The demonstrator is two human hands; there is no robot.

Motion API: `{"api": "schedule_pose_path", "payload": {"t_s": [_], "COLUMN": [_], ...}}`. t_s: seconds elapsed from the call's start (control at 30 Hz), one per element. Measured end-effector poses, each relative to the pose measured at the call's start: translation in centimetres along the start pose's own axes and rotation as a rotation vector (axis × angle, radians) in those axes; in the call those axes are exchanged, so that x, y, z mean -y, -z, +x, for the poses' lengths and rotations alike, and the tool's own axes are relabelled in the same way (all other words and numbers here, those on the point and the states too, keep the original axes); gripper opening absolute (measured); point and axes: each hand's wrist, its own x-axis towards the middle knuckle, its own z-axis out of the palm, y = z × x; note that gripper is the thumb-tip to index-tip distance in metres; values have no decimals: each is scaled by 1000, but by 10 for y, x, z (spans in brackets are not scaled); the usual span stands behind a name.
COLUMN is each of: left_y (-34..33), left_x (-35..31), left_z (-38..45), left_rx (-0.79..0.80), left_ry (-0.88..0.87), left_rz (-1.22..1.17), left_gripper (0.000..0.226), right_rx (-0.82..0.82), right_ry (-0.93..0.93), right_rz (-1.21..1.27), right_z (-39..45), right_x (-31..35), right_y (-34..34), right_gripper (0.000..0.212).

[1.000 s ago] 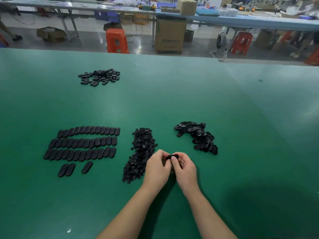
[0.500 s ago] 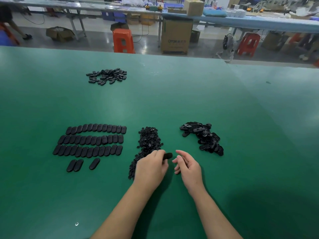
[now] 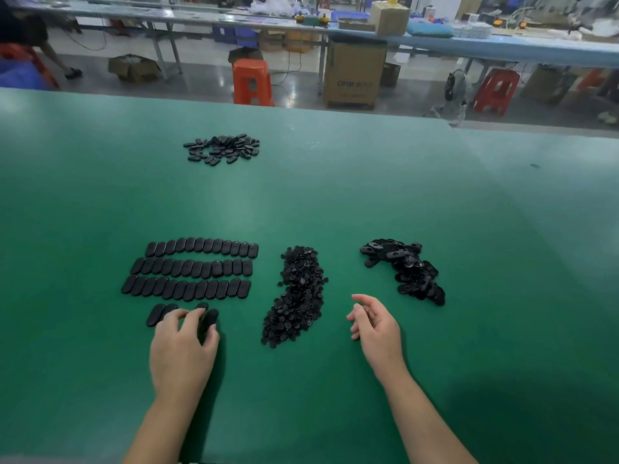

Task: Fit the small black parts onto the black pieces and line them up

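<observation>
Three rows of oval black pieces (image 3: 191, 269) lie lined up on the green table (image 3: 335, 195), with a short fourth row (image 3: 157, 313) below them. My left hand (image 3: 182, 349) is at that fourth row and pinches one black piece (image 3: 210, 318) between thumb and fingers, down at the table next to the row's last piece. A pile of small black parts (image 3: 298, 296) sits in the middle. To its right lies a heap of unfitted black pieces (image 3: 408, 269). My right hand (image 3: 376, 328) hovers between the two piles, fingers loosely curled, holding nothing.
Another heap of black pieces (image 3: 222, 149) lies farther back on the table. Beyond the table's far edge are an orange stool (image 3: 253, 82), a cardboard box (image 3: 355, 75), a red stool (image 3: 494, 90) and long workbenches.
My hands have parted. The left hand carried the black piece from the middle leftward to the fourth row. The right hand let go and stays near the piles.
</observation>
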Motion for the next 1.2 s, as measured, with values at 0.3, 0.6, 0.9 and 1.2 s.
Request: {"api": "schedule_pose_path", "payload": {"t_s": [0.3,0.6,0.9,1.2], "left_y": [2,10,-2,-44], "left_x": [12,21,-56,-99], "left_z": [-3,3,16,48], "left_rx": [-30,6,215,340], "left_ry": [-144,-28,-76,-130], "left_rz": [82,119,-238,-171], "left_gripper": [35,30,27,26], "right_rx": [-13,-20,-24,-22], "right_ry": [-7,-5,2,10], "right_rz": [-30,-45,-75,-94], "right_z": [-1,-1,0,0], "right_x": [1,1,-2,-3], "right_y": [0,0,-1,-1], "right_gripper": [20,19,20,21]}}
